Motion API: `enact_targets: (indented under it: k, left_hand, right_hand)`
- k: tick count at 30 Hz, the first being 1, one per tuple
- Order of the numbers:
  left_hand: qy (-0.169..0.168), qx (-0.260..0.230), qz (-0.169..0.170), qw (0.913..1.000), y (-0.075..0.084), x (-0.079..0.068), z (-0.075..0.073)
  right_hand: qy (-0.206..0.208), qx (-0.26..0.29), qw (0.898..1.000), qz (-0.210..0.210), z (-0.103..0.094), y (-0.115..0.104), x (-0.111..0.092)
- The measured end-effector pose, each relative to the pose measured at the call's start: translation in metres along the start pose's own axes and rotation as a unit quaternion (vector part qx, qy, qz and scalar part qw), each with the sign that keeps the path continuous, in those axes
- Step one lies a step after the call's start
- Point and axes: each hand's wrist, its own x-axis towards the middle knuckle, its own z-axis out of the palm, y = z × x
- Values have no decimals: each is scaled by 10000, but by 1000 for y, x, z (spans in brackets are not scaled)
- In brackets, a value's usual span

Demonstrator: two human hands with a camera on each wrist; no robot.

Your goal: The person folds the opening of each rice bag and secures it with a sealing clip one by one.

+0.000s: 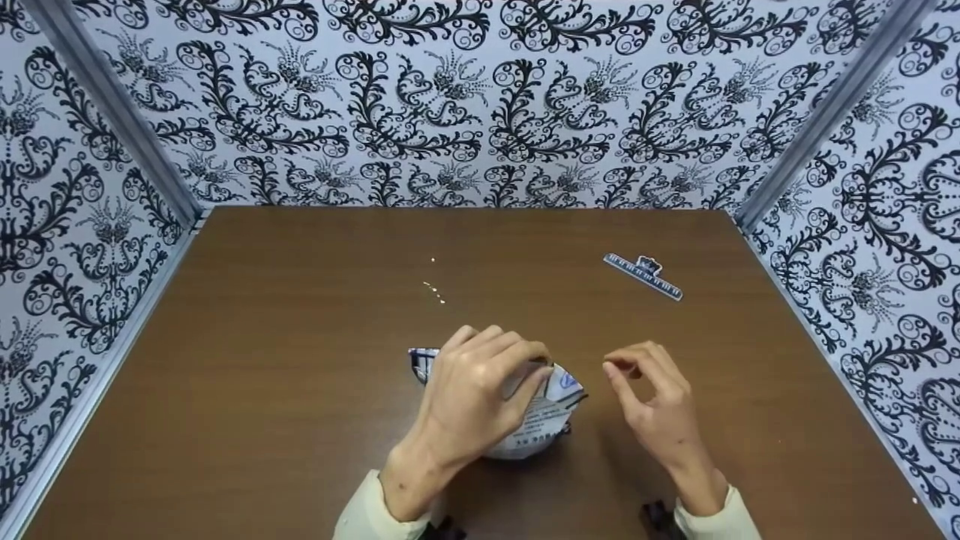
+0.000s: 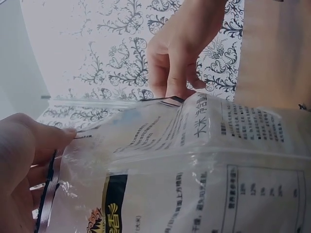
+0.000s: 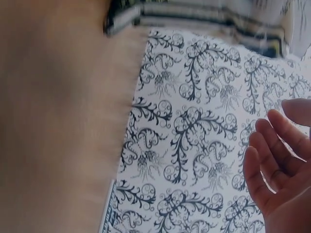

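My left grip (image 1: pixel 480 390) hides much of the bag (image 1: pixel 536 429) from the head view; the right wrist view blurs the bag and crops my right grip (image 3: pixel 291 189). Specks (image 1: pixel 442 301) on the bench (image 1: pixel 300 360) are too small to name.

The bag (image 1: pixel 529 439) was about midway between the left and right edges of the table (image 1: pixel 300 315), well short of its far edge, with the left hand (image 1: pixel 476 386) at its top. The right hand (image 1: pixel 660 401) was right of the bag, apart from it. Beyond the bag lay small bits (image 1: pixel 442 301); the clip (image 1: pixel 637 275) lay toward the far right corner.
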Motion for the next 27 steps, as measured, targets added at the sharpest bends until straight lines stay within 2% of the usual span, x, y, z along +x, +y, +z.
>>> enact_targets:
  k: [7,15,21,27]
  left_hand:
    - [-181,242,2,9995,-2,-1,-2]
    - [-209,257,-18,9995,-3,-2,-4]
    - [-125,296,-12,9995,-4,-2,-2]
    - [-53,311,33,9995,-4,-3,2]
  right_hand:
    - [33,-341,9991,230,-6,25,10]
    - [103,-634,9963,565,-14,53,21]
    - [-243,-755,9923,953,-15,74,30]
    - [-597,-959,9825,1478,-14,94,27]
